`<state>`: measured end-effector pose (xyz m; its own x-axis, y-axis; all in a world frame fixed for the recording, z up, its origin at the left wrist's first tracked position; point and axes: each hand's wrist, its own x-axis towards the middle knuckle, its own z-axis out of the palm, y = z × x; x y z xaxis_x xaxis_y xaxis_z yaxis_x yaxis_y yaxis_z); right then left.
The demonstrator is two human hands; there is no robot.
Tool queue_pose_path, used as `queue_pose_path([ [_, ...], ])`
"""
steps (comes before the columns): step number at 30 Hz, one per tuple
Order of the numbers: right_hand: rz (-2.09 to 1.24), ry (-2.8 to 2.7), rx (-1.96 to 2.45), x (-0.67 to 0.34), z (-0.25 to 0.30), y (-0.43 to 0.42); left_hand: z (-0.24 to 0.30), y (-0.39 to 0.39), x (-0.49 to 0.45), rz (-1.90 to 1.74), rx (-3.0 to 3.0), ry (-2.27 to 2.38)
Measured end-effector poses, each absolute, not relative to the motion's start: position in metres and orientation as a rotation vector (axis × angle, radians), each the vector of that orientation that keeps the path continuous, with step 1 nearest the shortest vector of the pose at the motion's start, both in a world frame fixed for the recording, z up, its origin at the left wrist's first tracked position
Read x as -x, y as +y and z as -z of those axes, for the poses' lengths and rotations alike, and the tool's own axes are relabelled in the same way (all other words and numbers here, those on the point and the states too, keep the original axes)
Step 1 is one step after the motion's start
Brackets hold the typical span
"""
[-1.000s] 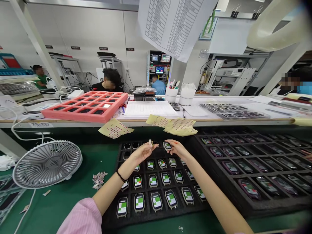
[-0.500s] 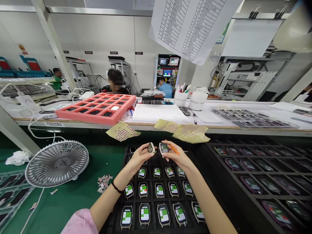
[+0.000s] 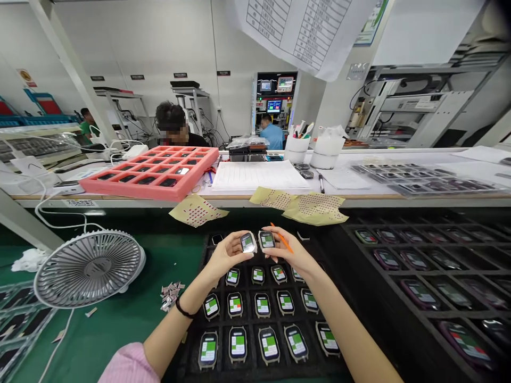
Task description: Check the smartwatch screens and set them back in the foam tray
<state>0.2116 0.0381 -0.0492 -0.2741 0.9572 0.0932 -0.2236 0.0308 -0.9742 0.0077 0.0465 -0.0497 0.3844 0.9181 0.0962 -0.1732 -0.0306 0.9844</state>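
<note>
My left hand (image 3: pixel 227 254) is shut on a smartwatch body (image 3: pixel 248 242) with a green-and-white screen film. My right hand (image 3: pixel 290 251) grips a second smartwatch body (image 3: pixel 266 240) and a thin orange stick (image 3: pixel 284 239). The two watches are held side by side, close together, above the far end of a black compartment tray (image 3: pixel 187 340). Several similar watches lie face up in rows in that tray, beneath my forearms. Some of its far compartments are hidden by my hands.
A second black tray (image 3: pixel 393 319) of watches lies to the right. Beyond stand a pink foam tray (image 3: pixel 147 186) and yellow dotted sheets (image 3: pixel 197 210). A white desk fan (image 3: pixel 90 268) and paper scraps (image 3: pixel 170 296) are on the green mat at left. Co-workers sit beyond the bench.
The watch in my left hand has turned from tilted to screen-up, and the two watches have come closer together. The view has shifted slightly.
</note>
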Motion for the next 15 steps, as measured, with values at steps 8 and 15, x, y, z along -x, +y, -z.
queue_pose_path([
  [8,-1.45,-1.264,0.846,-0.211,0.051,0.041,0.054,0.049,-0.008,-1.046,-1.207,0.739],
  [15,-1.541,-1.223,0.822,-0.209,0.051,0.04,0.063,0.054,-0.005,-1.025,-1.176,0.92],
])
